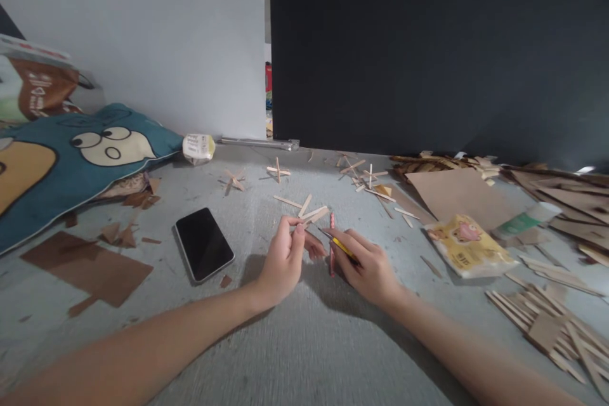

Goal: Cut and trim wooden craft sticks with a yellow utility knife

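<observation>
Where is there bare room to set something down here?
The widest bare patch lies between the left forearm and right forearm; a smaller one separates the right forearm from the stick pile. The right side is crowded with the yellow packet and cardboard, the back with stick crosses.

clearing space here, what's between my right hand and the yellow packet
In the head view, a narrow brownish strip lies between your right hand and the yellow packet, along with tiny scraps.

Wooden sticks (305, 205), phone (204, 245) on grey surface (266, 355)
</observation>
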`<state>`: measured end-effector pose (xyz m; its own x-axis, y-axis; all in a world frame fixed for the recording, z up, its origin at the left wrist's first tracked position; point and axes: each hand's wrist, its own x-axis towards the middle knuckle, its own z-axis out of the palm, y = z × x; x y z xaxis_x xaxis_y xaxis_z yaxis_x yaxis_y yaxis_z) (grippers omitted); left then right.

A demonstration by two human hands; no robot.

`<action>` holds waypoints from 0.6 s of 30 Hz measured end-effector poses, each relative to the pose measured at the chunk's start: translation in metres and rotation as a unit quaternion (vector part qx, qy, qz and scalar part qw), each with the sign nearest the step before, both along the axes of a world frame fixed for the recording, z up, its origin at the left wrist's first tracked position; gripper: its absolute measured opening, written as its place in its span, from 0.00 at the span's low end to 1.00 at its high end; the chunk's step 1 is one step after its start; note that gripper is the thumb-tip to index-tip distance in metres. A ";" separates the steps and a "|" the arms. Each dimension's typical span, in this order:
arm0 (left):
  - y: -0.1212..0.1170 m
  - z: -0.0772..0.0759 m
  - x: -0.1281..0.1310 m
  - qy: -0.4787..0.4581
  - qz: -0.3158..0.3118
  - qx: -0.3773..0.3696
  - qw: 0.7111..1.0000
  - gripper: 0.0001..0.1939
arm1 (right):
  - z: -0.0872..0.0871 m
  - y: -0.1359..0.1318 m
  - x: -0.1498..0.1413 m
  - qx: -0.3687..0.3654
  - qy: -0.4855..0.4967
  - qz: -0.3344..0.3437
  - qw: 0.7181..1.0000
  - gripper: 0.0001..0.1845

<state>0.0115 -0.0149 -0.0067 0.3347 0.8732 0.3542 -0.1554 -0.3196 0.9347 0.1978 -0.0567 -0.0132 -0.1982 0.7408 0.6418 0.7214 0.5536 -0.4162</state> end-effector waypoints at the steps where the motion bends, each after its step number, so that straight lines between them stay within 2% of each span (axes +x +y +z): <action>1: 0.000 0.000 0.000 0.000 0.005 -0.002 1.000 0.19 | 0.001 0.000 0.000 -0.001 -0.002 -0.004 1.000 0.17; 5: 0.003 0.000 0.000 0.004 0.020 -0.025 0.999 0.20 | -0.001 -0.001 -0.001 0.001 0.008 -0.005 1.000 0.16; 10: 0.009 0.001 -0.001 0.002 0.034 -0.049 0.998 0.22 | -0.018 0.002 0.002 0.024 0.107 -0.036 0.993 0.22; 13: 0.011 0.000 -0.001 0.002 0.035 -0.054 0.998 0.22 | -0.024 0.004 0.004 0.028 0.121 -0.026 0.992 0.18; 18: 0.012 -0.002 -0.001 -0.002 0.031 -0.050 0.998 0.22 | -0.019 0.005 0.003 0.013 0.112 -0.025 0.993 0.14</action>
